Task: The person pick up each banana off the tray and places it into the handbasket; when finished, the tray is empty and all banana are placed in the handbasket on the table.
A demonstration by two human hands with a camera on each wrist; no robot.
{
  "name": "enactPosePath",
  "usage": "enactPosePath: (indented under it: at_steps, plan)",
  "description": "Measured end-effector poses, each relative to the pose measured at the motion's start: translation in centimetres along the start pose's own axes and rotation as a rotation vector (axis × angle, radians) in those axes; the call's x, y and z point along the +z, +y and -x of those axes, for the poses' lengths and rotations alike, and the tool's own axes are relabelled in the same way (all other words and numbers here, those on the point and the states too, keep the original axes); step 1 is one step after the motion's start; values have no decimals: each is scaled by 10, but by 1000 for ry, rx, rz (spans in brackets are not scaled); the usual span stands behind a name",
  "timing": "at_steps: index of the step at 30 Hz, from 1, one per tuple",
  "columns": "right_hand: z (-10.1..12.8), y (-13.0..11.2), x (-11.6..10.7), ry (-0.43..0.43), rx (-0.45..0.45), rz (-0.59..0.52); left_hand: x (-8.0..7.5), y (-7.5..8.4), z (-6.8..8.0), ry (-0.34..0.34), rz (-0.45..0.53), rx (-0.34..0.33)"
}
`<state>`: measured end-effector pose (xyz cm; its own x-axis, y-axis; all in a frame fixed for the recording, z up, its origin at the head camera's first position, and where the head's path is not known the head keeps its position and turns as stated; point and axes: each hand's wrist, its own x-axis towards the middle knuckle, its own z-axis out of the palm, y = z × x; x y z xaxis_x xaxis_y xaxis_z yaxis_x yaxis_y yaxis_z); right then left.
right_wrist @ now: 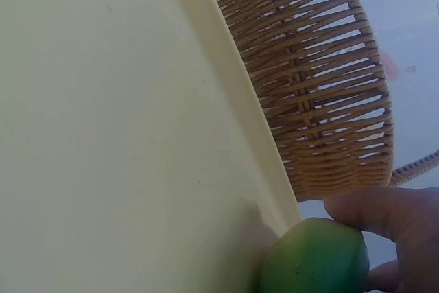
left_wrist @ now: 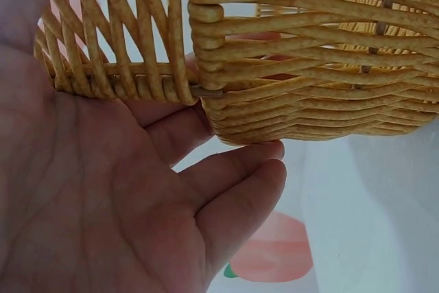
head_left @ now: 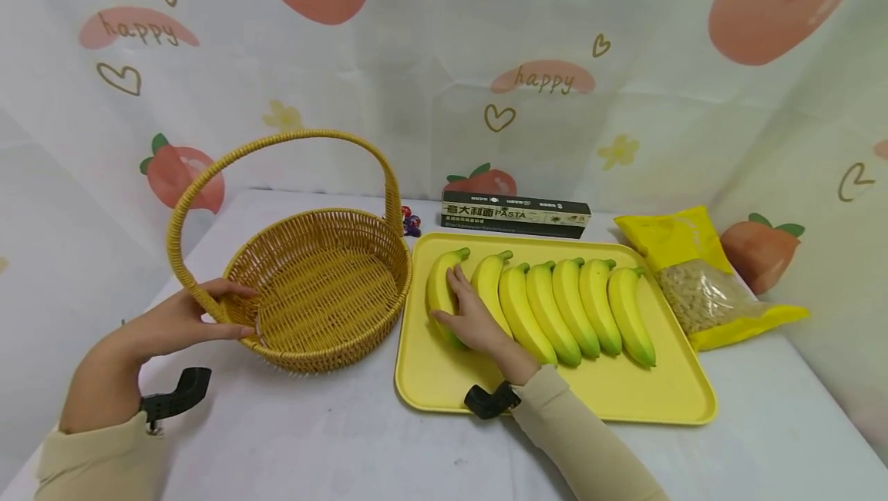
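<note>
Gripping basket (head_left: pixel 326 304) w/ L hand (head_left: pixel 179 322), pinching leftmost banana (head_left: pixel 441 284) w/ R hand (head_left: pixel 475 320).
Banana lying on tray (head_left: pixel 617 393) beside basket; 6 others (head_left: pixel 576 308) lying alongside, pasta box (head_left: pixel 515 214) sitting behind.

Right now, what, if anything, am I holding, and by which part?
Your left hand holds the basket where the handle joins the rim. Your right hand straddles the leftmost banana's middle; whether it grips can't be told.
</note>
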<state>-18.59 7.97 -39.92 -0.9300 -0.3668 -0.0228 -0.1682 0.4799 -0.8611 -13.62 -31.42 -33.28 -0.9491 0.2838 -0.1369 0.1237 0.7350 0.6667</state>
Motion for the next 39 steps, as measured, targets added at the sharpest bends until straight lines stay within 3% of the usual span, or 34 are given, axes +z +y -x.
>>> enactPosePath:
  at_steps: [16, 29, 39]
  plan:
    - [-1, 2, 2, -61, -9, 121, 0, -1, 1, 8, 2, 15]
    - [-2, -12, -4, 1, -50, 58, 1, -3, 1, 16, -13, 29]
    - [14, -36, -20, 54, -82, -9, 1, 0, 1, 0, 11, 13]
